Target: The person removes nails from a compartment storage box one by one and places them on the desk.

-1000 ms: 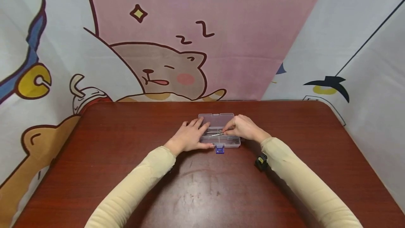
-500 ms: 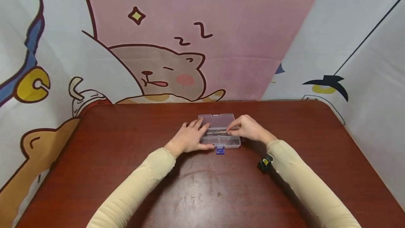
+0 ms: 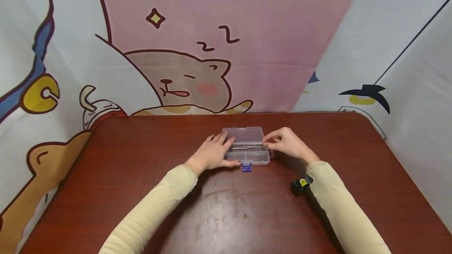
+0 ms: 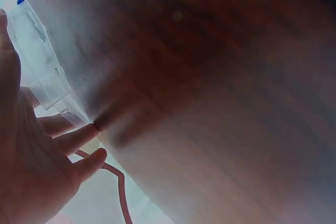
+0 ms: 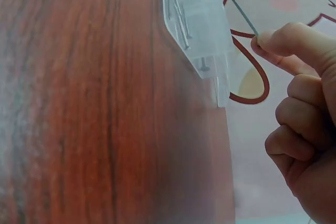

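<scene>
A brown table [image 3: 226, 203] fills the lower half of the head frame, with a cartoon cloth [image 3: 275, 38] behind it. Two pale sleeves reach in from the lower left and lower right towards a clear plastic box [image 3: 259, 163] just right of the frame's middle. Its lid [image 3: 244, 135] is tipped back towards the cloth, and its long side runs left to right.

The left hand [image 3: 210, 153] lies spread at the box's left end, fingers straight and apart, thumb along the front edge near the blue latch [image 3: 246, 167]; it pinches nothing. The right hand [image 3: 287, 143] is at the box's right end, its thumb and forefinger pinching a thin metal pin [image 5: 242, 13], its other fingers curled in the right wrist view.

That pin's line seems the relation to judge by: in the head frame it points left from the right fingertips over the back compartment, nearly level and roughly along the box's long side, free end towards the left hand. The right hand grips it, so is the nearer. Whether the pin touches the box I cannot tell. Smaller pins [image 5: 179, 14] lie in the front right compartment.
</scene>
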`<state>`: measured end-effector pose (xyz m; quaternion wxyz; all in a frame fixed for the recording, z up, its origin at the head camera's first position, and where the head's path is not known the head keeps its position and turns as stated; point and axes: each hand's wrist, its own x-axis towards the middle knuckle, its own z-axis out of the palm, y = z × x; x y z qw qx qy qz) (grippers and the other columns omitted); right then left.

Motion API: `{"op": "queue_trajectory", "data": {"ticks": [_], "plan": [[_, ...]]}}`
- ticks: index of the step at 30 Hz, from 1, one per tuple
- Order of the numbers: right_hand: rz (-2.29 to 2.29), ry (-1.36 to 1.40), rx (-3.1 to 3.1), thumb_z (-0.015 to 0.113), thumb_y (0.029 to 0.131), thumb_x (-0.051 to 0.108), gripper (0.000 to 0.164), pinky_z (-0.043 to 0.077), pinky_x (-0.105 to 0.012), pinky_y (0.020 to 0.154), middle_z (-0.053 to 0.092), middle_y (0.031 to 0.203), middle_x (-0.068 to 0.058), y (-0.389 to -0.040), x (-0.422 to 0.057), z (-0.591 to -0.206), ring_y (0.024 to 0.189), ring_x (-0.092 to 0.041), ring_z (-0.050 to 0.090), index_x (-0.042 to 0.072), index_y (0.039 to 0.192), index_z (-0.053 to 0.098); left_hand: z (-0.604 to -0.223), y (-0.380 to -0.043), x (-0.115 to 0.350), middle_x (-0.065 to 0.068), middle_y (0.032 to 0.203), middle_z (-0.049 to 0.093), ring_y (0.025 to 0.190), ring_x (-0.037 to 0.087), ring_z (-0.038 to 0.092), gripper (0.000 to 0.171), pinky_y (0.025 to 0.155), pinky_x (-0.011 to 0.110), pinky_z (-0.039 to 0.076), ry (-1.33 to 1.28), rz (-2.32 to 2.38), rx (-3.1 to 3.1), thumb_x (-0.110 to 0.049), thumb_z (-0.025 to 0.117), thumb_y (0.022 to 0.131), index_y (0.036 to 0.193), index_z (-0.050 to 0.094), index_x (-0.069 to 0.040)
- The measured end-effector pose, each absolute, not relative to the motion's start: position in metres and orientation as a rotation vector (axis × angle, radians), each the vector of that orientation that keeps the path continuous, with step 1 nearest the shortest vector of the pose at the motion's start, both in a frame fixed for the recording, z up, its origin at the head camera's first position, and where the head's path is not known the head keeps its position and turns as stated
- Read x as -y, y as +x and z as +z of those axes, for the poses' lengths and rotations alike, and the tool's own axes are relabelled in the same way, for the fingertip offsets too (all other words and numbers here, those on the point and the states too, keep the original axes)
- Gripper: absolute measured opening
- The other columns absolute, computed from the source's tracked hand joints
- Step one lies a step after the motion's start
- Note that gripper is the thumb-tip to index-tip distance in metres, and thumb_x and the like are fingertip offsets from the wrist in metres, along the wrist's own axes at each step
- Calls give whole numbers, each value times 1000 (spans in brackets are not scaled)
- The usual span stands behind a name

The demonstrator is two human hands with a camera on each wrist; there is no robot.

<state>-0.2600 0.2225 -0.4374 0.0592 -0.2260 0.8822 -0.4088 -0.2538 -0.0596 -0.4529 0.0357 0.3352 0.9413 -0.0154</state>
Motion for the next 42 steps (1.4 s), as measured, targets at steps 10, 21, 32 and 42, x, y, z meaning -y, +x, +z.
{"op": "queue_trajectory", "data": {"ticks": [10,21,32,42], "plan": [[-1273,-627,-2769,72,86,7,5,31,-22,52,65,76,0,-255,-243,-443,55,-5,37,4,89,75,-454,-254,59,19,153,30,135,34,36,94,108,47,28,1032,-39,-2888,-78,45,82,151,34,-16],[-1317,-491,-2819,71,87,8,10,29,-23,48,52,62,3,-248,-268,-444,51,-5,31,2,94,74,-453,-254,60,19,153,29,135,34,36,93,107,48,29,1030,-31,-2884,-78,44,83,151,34,-16],[-1099,-433,-2873,69,89,10,10,30,-26,52,50,62,3,-252,-301,-453,50,-7,31,3,93,74,-454,-255,61,20,153,28,136,34,35,94,108,48,29,1030,-36,-2875,-79,44,82,151,33,-16],[-1055,-377,-2851,68,91,11,12,27,-27,52,40,56,2,-260,-327,-457,50,-9,30,3,96,73,-453,-254,60,19,153,29,136,33,35,92,106,47,31,1025,-40,-2880,-77,45,83,151,34,-15]]}}
